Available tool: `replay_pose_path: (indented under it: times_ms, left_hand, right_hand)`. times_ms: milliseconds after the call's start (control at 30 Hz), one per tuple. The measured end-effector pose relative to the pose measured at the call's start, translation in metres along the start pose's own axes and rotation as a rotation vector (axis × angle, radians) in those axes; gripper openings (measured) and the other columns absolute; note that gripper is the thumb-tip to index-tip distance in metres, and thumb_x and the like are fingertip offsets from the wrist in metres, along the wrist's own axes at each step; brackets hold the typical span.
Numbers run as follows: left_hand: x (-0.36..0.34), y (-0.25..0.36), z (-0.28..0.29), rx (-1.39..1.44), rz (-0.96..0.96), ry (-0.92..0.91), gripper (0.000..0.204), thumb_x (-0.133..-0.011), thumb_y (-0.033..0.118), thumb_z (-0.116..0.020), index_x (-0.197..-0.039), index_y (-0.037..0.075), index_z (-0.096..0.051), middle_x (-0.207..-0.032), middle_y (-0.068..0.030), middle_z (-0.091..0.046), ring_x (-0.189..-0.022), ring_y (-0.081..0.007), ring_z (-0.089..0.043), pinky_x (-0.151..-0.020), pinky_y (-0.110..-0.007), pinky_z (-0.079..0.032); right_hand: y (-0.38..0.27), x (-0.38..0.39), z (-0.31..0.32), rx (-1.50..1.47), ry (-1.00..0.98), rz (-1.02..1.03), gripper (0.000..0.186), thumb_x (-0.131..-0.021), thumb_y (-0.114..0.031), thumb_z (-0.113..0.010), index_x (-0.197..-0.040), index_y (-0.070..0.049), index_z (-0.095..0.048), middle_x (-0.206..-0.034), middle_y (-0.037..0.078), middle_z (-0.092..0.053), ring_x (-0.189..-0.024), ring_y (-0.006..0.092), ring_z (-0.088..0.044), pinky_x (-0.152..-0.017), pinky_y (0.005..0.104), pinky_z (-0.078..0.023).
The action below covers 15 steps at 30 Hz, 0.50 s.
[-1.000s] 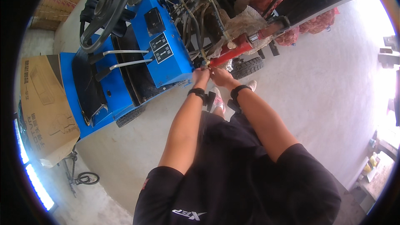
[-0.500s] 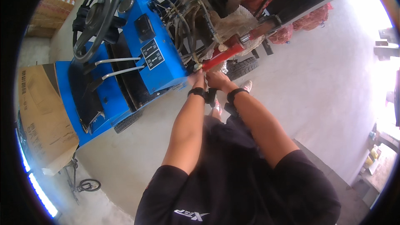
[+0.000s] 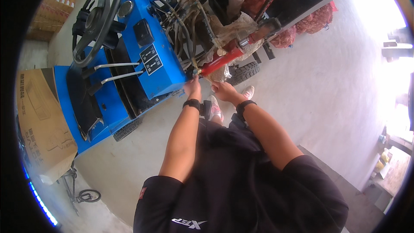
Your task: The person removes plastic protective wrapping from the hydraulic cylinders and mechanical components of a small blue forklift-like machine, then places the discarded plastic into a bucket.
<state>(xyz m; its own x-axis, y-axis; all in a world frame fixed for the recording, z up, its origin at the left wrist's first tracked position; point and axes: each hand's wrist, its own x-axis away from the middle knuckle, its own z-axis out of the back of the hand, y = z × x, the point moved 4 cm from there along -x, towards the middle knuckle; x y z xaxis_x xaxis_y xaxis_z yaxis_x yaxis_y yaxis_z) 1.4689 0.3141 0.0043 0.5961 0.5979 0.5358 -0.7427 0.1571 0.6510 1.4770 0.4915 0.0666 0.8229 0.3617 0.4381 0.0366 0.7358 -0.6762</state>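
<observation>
My left hand [image 3: 192, 87] reaches up to the brass hose fitting [image 3: 197, 71] at the lower end of a red hydraulic cylinder [image 3: 223, 60]. Its fingers are closed at the fitting, partly hidden by the hand itself. Just right of it, below the cylinder, my right hand [image 3: 224, 90] is curled closed beside crumpled clear plastic wrap [image 3: 221, 75]. Whatever lies inside its fingers is hidden. Black hoses [image 3: 183, 28] run from the fitting area into the machinery of a blue vehicle [image 3: 166, 71].
The vehicle has a black steering wheel [image 3: 102, 30], two metal levers [image 3: 122, 77] and a rubber tyre [image 3: 245, 73] near my right hand. Red mesh sacks [image 3: 317, 19] lie beyond the dark beam. A cardboard box [image 3: 43, 121] stands at left, near a small bicycle [image 3: 88, 196].
My hands have moved apart; the left has shifted left and stays at the fitting, while the right sits slightly lower. The view has shifted a little.
</observation>
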Motion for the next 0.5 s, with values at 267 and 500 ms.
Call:
replay_pose_path:
  times_ms: [267, 500]
  left_hand:
    - [-0.047, -0.043, -0.042, -0.074, 0.037, -0.086, 0.040, -0.087, 0.036, -0.073, -0.100, -0.001, -0.069, -0.093, -0.0173, -0.071, -0.083, -0.0293, -0.067, -0.074, -0.039, -0.052]
    - [-0.048, -0.049, -0.052, 0.210, 0.118, -0.141, 0.024, -0.092, 0.031, -0.065, -0.088, 0.007, -0.062, -0.062, -0.0062, -0.055, -0.045, -0.0188, -0.047, -0.043, -0.036, -0.035]
  right_hand:
    - [-0.021, -0.001, 0.010, 0.114, -0.061, 0.050, 0.022, -0.095, -0.026, -0.050, -0.102, -0.009, -0.062, -0.096, 0.020, -0.069, -0.095, 0.0414, -0.065, -0.080, 0.0524, -0.049]
    - [-0.011, 0.005, 0.003, -0.020, 0.024, 0.016, 0.020, -0.094, -0.025, -0.051, -0.103, -0.011, -0.062, -0.098, 0.021, -0.069, -0.095, 0.0417, -0.065, -0.079, 0.0529, -0.050]
